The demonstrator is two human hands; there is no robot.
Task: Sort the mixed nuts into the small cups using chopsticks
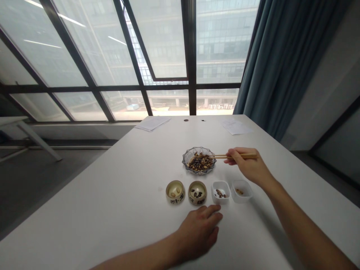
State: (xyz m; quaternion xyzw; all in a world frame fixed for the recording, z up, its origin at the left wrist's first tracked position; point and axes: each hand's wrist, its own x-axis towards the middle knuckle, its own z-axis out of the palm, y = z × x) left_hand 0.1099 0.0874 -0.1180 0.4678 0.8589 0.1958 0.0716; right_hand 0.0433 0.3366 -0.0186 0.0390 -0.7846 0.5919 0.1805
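My right hand [249, 165] is closed around a pair of wooden chopsticks [225, 156], whose tips reach into a glass dish [186, 162] heaped with mixed nuts and seeds. My left hand [198, 232] lies flat on the white table [118, 210], fingers stretched out, holding nothing, just in front of a row of small containers. The row has two round ceramic cups [175, 192] [197, 192] and two white square dishes [221, 192] [242, 191], each holding a few pieces.
Sheets of paper [152, 123] [235, 126] lie at the table's far edge, with two small dark spots between them. Behind are large windows with dark frames, a blue-grey curtain [284, 60] at right, and another table's leg [33, 138] at left.
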